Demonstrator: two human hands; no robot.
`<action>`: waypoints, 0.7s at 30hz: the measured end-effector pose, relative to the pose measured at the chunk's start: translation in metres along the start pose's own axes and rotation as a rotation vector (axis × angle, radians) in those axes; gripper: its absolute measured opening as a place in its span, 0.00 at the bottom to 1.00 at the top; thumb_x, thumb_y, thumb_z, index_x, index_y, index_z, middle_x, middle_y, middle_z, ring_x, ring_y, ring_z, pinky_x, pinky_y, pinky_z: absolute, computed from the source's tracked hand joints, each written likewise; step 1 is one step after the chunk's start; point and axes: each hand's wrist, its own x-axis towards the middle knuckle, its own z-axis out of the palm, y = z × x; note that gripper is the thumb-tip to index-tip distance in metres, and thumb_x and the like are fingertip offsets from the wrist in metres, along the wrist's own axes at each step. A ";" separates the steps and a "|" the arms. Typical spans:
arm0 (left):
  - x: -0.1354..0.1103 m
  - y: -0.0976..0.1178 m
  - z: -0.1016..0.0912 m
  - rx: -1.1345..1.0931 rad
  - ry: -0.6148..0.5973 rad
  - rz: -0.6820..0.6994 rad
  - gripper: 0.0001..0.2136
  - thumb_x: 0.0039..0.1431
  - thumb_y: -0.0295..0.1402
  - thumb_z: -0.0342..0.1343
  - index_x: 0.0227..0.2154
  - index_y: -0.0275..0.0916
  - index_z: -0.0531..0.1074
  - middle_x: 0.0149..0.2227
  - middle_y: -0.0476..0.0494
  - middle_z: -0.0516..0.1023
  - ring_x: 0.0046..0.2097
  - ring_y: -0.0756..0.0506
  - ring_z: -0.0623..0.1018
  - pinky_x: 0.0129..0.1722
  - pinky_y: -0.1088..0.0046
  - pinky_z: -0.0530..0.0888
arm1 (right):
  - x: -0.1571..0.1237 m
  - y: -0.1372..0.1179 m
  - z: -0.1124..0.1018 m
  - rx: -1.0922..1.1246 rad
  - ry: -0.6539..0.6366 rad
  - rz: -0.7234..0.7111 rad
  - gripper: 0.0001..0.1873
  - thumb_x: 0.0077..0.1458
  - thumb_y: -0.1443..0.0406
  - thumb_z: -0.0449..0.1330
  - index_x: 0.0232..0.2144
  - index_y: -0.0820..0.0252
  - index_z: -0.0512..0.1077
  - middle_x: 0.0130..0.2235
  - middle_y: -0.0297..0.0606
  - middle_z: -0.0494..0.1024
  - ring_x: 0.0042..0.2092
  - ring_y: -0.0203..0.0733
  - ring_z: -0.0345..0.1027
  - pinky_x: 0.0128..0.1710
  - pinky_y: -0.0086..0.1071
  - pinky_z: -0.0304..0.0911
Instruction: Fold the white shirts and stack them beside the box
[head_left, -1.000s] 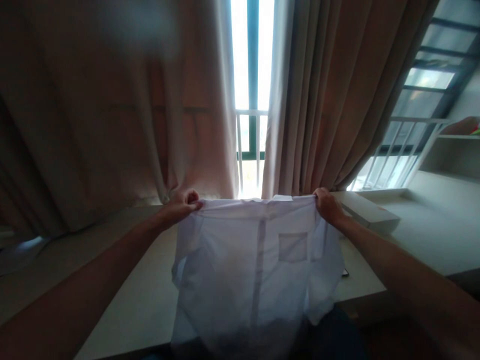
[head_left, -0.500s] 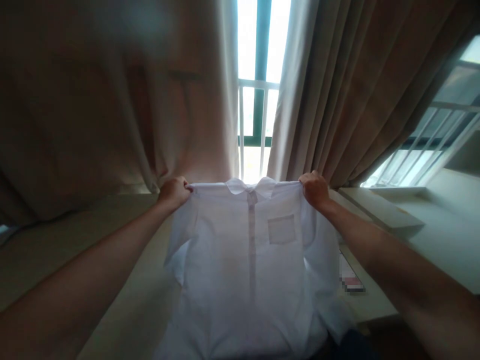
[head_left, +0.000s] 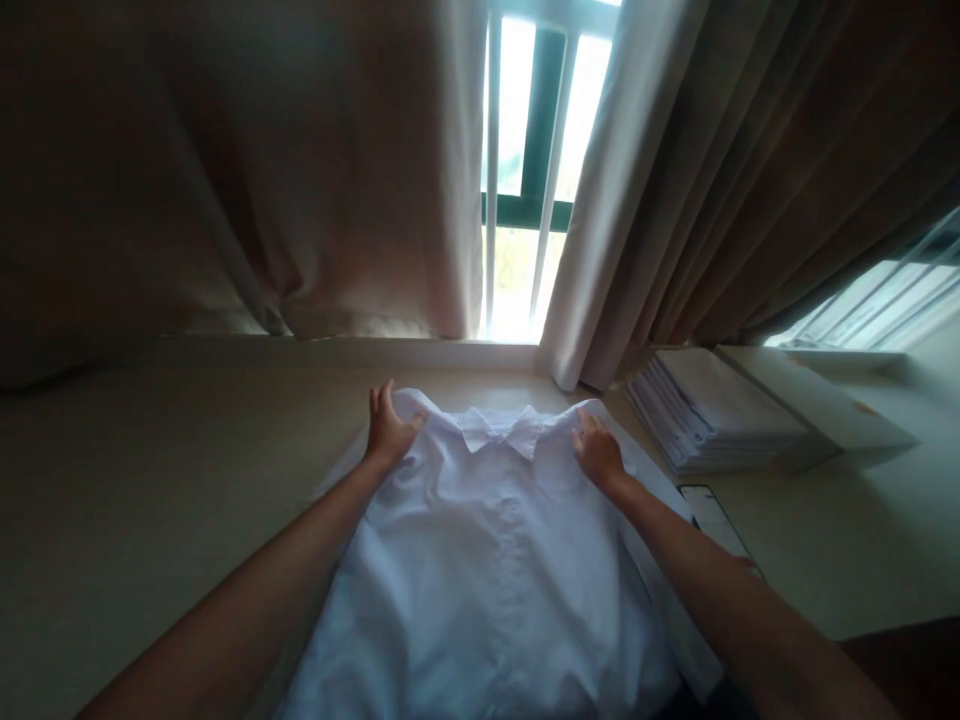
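A white collared shirt [head_left: 480, 560] lies spread front side up, its collar [head_left: 501, 432] toward the window and soft wrinkles across the body. At the shoulder on the left, my left hand [head_left: 390, 430] has its fingers and thumb apart, touching the cloth. My right hand [head_left: 598, 450] rests on the other shoulder with its fingers stretched out. The shirt's hem runs out of view at the bottom.
A stack of folded white cloth [head_left: 712, 410] sits at the right beside a pale box-like piece [head_left: 817, 400]. A phone [head_left: 720, 525] lies by the right sleeve on the pale surface [head_left: 187, 480]. Curtains [head_left: 360, 180] hang at the back around a barred window [head_left: 517, 150].
The shirt has come down from being held up by its shoulders and now lies on the surface. Both hands have loosened their grip. The view has tilted down, showing the folded stack.
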 end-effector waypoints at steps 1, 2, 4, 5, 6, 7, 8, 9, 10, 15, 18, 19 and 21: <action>-0.023 -0.003 -0.002 0.019 0.004 0.076 0.30 0.51 0.38 0.59 0.57 0.36 0.59 0.63 0.30 0.57 0.60 0.39 0.65 0.57 0.63 0.64 | -0.024 -0.003 0.001 0.064 0.015 -0.059 0.15 0.63 0.66 0.48 0.49 0.59 0.68 0.47 0.44 0.74 0.48 0.43 0.67 0.48 0.32 0.61; -0.051 -0.009 -0.007 0.071 -0.061 0.167 0.28 0.54 0.40 0.56 0.56 0.36 0.61 0.63 0.31 0.58 0.61 0.39 0.64 0.59 0.62 0.63 | -0.052 -0.006 0.001 0.139 0.010 -0.145 0.15 0.63 0.65 0.47 0.49 0.57 0.68 0.47 0.43 0.74 0.48 0.43 0.68 0.48 0.33 0.61; -0.118 -0.026 -0.021 0.183 -0.194 0.338 0.23 0.58 0.41 0.51 0.56 0.40 0.63 0.63 0.37 0.61 0.63 0.40 0.62 0.61 0.60 0.61 | -0.118 -0.007 0.003 0.200 0.020 -0.209 0.15 0.64 0.64 0.47 0.49 0.56 0.68 0.46 0.42 0.75 0.47 0.45 0.69 0.49 0.36 0.62; -0.154 -0.036 -0.030 0.265 -0.249 0.408 0.23 0.59 0.42 0.50 0.57 0.43 0.62 0.64 0.40 0.60 0.64 0.40 0.60 0.61 0.57 0.60 | -0.153 -0.005 0.005 0.193 0.012 -0.217 0.16 0.64 0.64 0.47 0.51 0.56 0.67 0.47 0.43 0.75 0.49 0.46 0.68 0.50 0.38 0.62; -0.189 -0.046 -0.038 0.362 -0.261 0.445 0.25 0.59 0.44 0.51 0.58 0.46 0.61 0.64 0.42 0.59 0.65 0.38 0.57 0.62 0.52 0.59 | -0.187 -0.003 0.007 0.169 0.022 -0.205 0.17 0.64 0.62 0.48 0.52 0.57 0.66 0.48 0.43 0.74 0.50 0.47 0.68 0.50 0.39 0.62; -0.221 -0.055 -0.046 0.449 -0.250 0.455 0.27 0.57 0.45 0.52 0.60 0.50 0.60 0.65 0.44 0.57 0.66 0.36 0.55 0.61 0.48 0.58 | -0.219 0.000 0.011 0.133 0.045 -0.194 0.18 0.63 0.60 0.50 0.54 0.57 0.65 0.50 0.45 0.73 0.52 0.48 0.67 0.51 0.40 0.62; -0.250 -0.063 -0.053 0.526 -0.264 0.456 0.28 0.57 0.47 0.52 0.61 0.54 0.58 0.66 0.46 0.55 0.66 0.35 0.54 0.60 0.46 0.59 | -0.247 0.004 0.016 0.084 0.075 -0.190 0.21 0.62 0.57 0.52 0.55 0.57 0.64 0.53 0.46 0.72 0.53 0.50 0.66 0.51 0.42 0.62; -0.274 -0.069 -0.058 0.576 -0.266 0.459 0.29 0.57 0.47 0.51 0.62 0.57 0.56 0.66 0.48 0.54 0.66 0.35 0.55 0.60 0.45 0.60 | -0.270 0.007 0.021 0.028 0.102 -0.189 0.25 0.60 0.54 0.53 0.57 0.56 0.63 0.55 0.47 0.69 0.55 0.53 0.64 0.52 0.45 0.61; -0.294 -0.073 -0.062 0.614 -0.261 0.446 0.29 0.57 0.48 0.51 0.62 0.59 0.54 0.67 0.49 0.53 0.66 0.35 0.54 0.61 0.44 0.59 | -0.288 0.010 0.025 -0.022 0.116 -0.196 0.27 0.59 0.52 0.54 0.58 0.55 0.63 0.58 0.46 0.67 0.58 0.56 0.61 0.53 0.47 0.60; -0.340 -0.064 -0.071 0.653 -0.231 0.386 0.30 0.54 0.52 0.51 0.61 0.61 0.57 0.65 0.48 0.57 0.65 0.33 0.57 0.59 0.46 0.62 | -0.320 0.010 0.024 -0.117 0.096 -0.145 0.27 0.60 0.49 0.52 0.57 0.51 0.64 0.60 0.42 0.65 0.60 0.57 0.56 0.52 0.46 0.58; -0.346 -0.050 -0.076 0.676 -0.217 0.364 0.24 0.54 0.51 0.51 0.55 0.59 0.68 0.60 0.44 0.67 0.61 0.32 0.65 0.55 0.47 0.66 | -0.318 0.000 0.005 -0.081 0.051 -0.087 0.19 0.62 0.52 0.51 0.49 0.51 0.71 0.52 0.42 0.72 0.54 0.53 0.62 0.51 0.44 0.57; -0.345 -0.044 -0.078 0.693 -0.208 0.355 0.22 0.54 0.51 0.51 0.51 0.57 0.71 0.56 0.42 0.71 0.59 0.32 0.67 0.54 0.47 0.67 | -0.317 -0.004 -0.002 -0.067 0.036 -0.070 0.17 0.62 0.54 0.51 0.46 0.51 0.73 0.49 0.42 0.74 0.51 0.52 0.64 0.50 0.43 0.57; -0.343 -0.031 -0.081 0.731 -0.199 0.341 0.16 0.56 0.49 0.50 0.42 0.52 0.76 0.47 0.39 0.76 0.52 0.33 0.72 0.51 0.49 0.68 | -0.315 -0.013 -0.017 -0.056 0.005 -0.033 0.14 0.63 0.57 0.50 0.40 0.53 0.74 0.42 0.41 0.75 0.46 0.49 0.65 0.47 0.42 0.57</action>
